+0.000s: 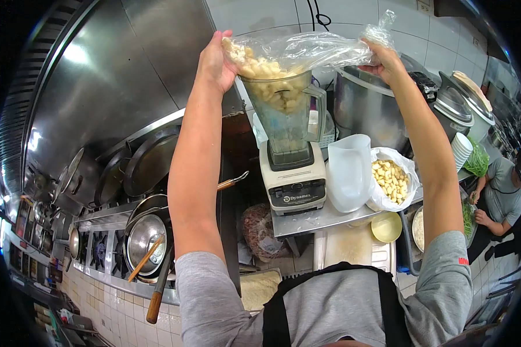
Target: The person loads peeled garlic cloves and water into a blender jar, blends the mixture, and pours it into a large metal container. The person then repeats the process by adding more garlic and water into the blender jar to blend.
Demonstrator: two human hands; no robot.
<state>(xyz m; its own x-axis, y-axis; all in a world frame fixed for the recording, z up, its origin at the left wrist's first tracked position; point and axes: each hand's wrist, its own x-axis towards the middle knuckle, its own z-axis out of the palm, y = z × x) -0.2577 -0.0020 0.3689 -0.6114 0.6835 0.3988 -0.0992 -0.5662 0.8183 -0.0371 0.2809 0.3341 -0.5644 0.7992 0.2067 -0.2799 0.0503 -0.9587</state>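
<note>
A clear plastic bag [324,49] of pale chopped pieces [263,68] is tipped over the mouth of a blender jar [283,118], and pieces lie in the jar's upper part. My left hand [218,62] holds the bag's filled end beside the jar's rim. Gathered plastic at the other end is gripped by my right hand [382,62], raised to the right of the jar. The jar stands upright on the blender base [293,182]. Right of it are a translucent white pitcher [349,173] and a white bag [411,179] holding cut yellowish pieces [390,180].
A large metal pot [364,107] stands behind the pitcher. On the left, pans [146,243] sit on a stove [101,254], one handle jutting out. A yellow bowl [386,227] is near the counter's front edge. Another person [501,196] is at far right, beside greens.
</note>
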